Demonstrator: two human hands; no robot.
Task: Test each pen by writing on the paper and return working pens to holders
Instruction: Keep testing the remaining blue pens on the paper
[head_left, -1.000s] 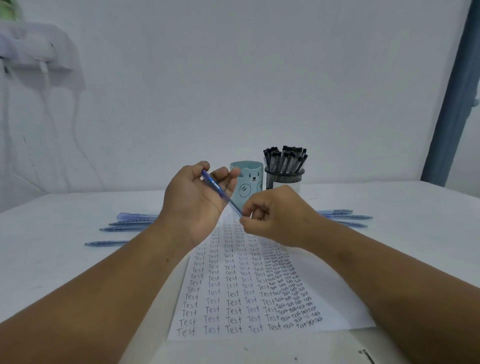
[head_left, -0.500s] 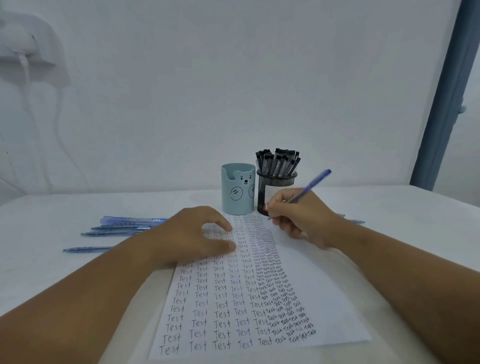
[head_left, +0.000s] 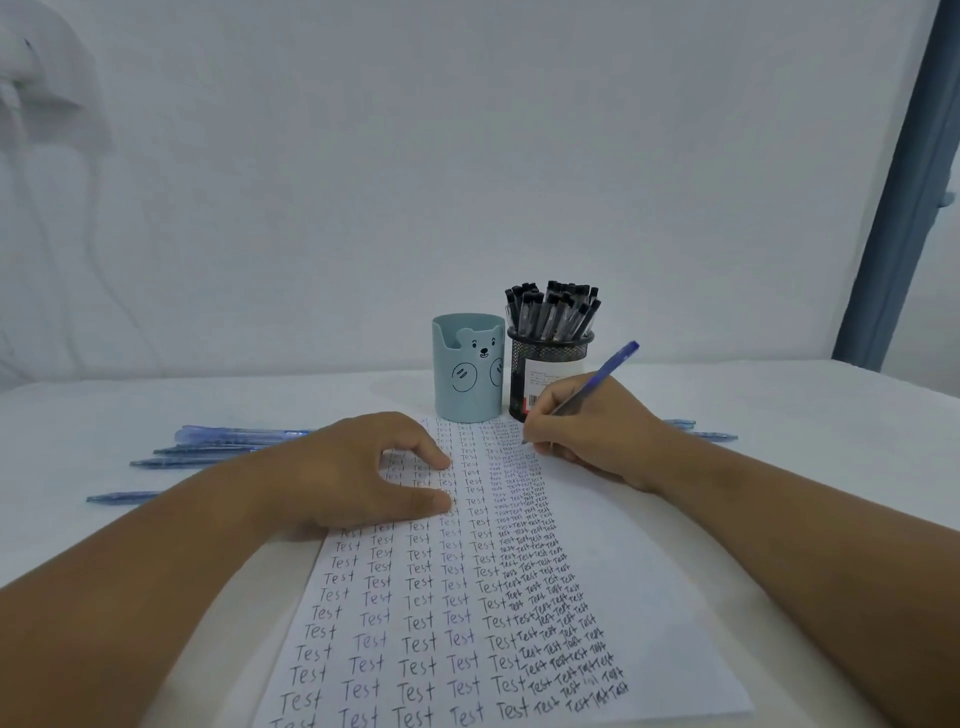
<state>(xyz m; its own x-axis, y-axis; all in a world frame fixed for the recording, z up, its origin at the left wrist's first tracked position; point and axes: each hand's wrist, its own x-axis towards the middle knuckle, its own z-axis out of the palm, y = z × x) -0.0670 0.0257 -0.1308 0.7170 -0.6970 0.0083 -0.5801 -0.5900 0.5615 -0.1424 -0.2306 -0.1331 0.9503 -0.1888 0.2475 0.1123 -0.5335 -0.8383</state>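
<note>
on paper (head_left: 644, 597), right hand (head_left: 587, 431) gripping pen (head_left: 602, 376)

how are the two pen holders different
The bear cup is solid pale blue with a bear face drawn on it; the mesh holder is black wire mesh. No pens rise above the cup's rim, while the mesh holder is packed with black-capped pens. Both stand upright, side by side at the paper's far end.

The right hand (head_left: 592, 431) hides the blue pen (head_left: 605, 374) grip and tip, the left hand (head_left: 358, 467) covers writing at the paper (head_left: 649, 597) 10 o'clock area, the bottom edge cuts off the paper, and the mesh holder (head_left: 545, 364) label text is too small to read.
</note>
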